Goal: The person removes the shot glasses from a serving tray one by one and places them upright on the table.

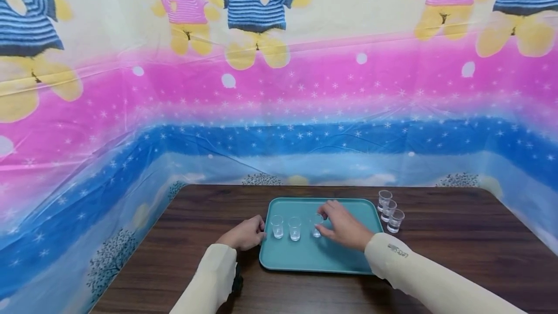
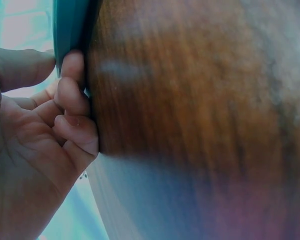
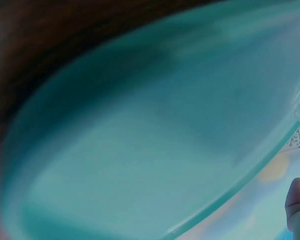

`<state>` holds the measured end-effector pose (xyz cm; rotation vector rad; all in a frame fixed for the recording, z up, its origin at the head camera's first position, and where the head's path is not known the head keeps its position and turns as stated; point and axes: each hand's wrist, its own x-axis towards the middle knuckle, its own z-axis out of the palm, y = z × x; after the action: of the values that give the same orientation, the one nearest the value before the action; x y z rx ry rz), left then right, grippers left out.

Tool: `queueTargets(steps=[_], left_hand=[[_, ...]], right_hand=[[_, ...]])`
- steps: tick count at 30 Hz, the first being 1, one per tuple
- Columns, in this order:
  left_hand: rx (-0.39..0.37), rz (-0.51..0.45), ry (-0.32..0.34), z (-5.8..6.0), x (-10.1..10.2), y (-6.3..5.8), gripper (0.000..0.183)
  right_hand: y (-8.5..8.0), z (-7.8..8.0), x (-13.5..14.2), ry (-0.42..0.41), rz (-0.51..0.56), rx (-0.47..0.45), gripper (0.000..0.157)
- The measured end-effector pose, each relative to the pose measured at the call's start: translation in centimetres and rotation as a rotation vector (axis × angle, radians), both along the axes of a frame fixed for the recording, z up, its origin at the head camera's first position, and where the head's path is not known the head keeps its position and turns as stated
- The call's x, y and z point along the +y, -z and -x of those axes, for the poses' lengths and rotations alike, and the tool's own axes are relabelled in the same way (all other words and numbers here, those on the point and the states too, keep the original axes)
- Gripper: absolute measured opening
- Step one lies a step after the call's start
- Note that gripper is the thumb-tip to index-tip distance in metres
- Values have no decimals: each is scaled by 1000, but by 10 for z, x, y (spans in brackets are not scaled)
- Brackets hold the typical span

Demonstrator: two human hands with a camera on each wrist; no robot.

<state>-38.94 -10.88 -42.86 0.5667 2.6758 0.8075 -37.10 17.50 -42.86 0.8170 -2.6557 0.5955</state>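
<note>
A teal tray (image 1: 301, 258) lies on the wooden table. My left hand (image 1: 246, 234) pinches its left rim; in the left wrist view the thumb is on the rim (image 2: 65, 30), with curled fingers (image 2: 72, 102) against its outer side. On the tray, two clear shot glasses, the left one (image 1: 277, 227) and the middle one (image 1: 294, 229), stand upright in a row. To their right my right hand (image 1: 344, 227) holds a third shot glass (image 1: 315, 231) between thumb and fingers, low over the tray or on it. The right wrist view shows only fingertips (image 3: 295, 200) at its edge.
Beyond the tray's right edge, three more shot glasses (image 1: 389, 211) stand close together in a slanted line on the table (image 1: 457, 241). A printed cloth (image 1: 305, 139) with bears and snowflakes hangs behind the table and along its sides.
</note>
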Motion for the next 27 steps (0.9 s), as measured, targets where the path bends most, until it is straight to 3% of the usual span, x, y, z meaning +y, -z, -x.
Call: queueTargets(steps=[14, 27], left_hand=[[6, -8, 9, -2, 0, 0, 9], [17, -17, 23, 0, -1, 1, 10]], right_hand=[[-16, -15, 57, 41, 31, 77, 27], [-16, -33, 127, 171, -3, 145, 24]])
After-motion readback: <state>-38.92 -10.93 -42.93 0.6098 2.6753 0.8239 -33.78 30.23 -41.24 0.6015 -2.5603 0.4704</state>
